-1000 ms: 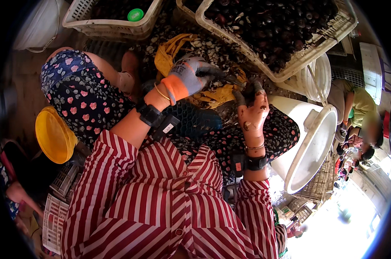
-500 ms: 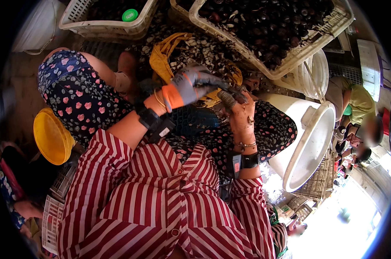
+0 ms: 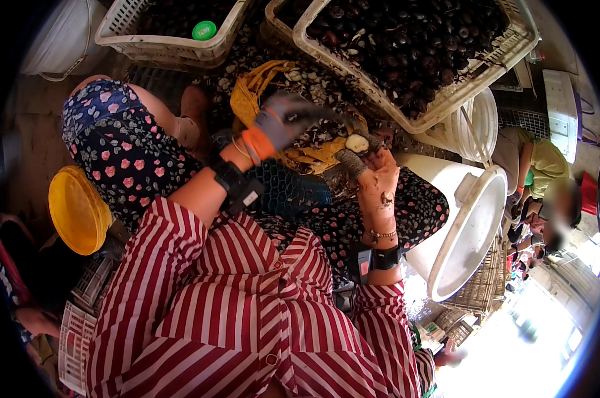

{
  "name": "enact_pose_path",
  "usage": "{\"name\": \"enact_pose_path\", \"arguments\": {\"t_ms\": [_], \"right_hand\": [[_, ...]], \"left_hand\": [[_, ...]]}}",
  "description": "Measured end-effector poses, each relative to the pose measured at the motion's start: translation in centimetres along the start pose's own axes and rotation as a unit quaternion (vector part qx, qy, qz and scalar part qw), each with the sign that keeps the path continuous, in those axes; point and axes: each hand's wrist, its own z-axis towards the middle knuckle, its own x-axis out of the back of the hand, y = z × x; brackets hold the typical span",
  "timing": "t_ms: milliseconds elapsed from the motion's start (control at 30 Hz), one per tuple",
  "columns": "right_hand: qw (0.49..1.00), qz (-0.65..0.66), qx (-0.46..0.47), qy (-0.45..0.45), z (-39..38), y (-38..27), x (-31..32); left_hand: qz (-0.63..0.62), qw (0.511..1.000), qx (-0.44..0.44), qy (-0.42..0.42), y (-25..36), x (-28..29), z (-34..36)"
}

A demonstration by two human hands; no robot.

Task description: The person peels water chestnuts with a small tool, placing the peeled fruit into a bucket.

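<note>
My right hand [image 3: 374, 174] is bare, with grey cloth covers on its thumb and a finger. Between those covered digits it pinches a small round piece with a white face [image 3: 357, 143]. My left hand [image 3: 283, 123] wears a grey glove with an orange cuff and stays a short way left of that piece. Its fingers are closed and point right, toward a dark, blurred shape; what they hold cannot be made out. Under both hands lies a yellow cloth or sack [image 3: 253, 89], with many whitish bits [image 3: 306, 83] strewn around it.
A large crate [image 3: 449, 109] heaped with dark round pieces [image 3: 406, 50] stands ahead right. Another crate [image 3: 161, 48] with a green lid [image 3: 204, 30] is ahead left. A white bucket [image 3: 439, 232] lies tilted at my right, a yellow basin [image 3: 74, 212] at my left. Another person [image 3: 545, 162] is at far right.
My left hand has drawn back left, away from my right hand. The white-faced piece now shows in my right hand, where the left fingers overlapped before.
</note>
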Motion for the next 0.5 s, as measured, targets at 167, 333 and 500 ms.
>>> {"name": "enact_pose_path", "arguments": {"t_ms": [167,333,500], "right_hand": [[0.997,-0.081,0.012,0.003,0.2,0.3,-0.1],[0.987,0.16,-0.018,-0.027,1.1,2.3,0.5],[0.836,0.538,-0.103,-0.029,1.8,4.2,0.7]], "left_hand": [[0.045,0.998,0.009,-0.035,1.7,-0.4,-0.1],[0.018,0.998,0.048,0.043,0.7,-0.2,0.0],[0.141,0.982,-0.124,0.032,4.0,-1.9,-0.2]]}}
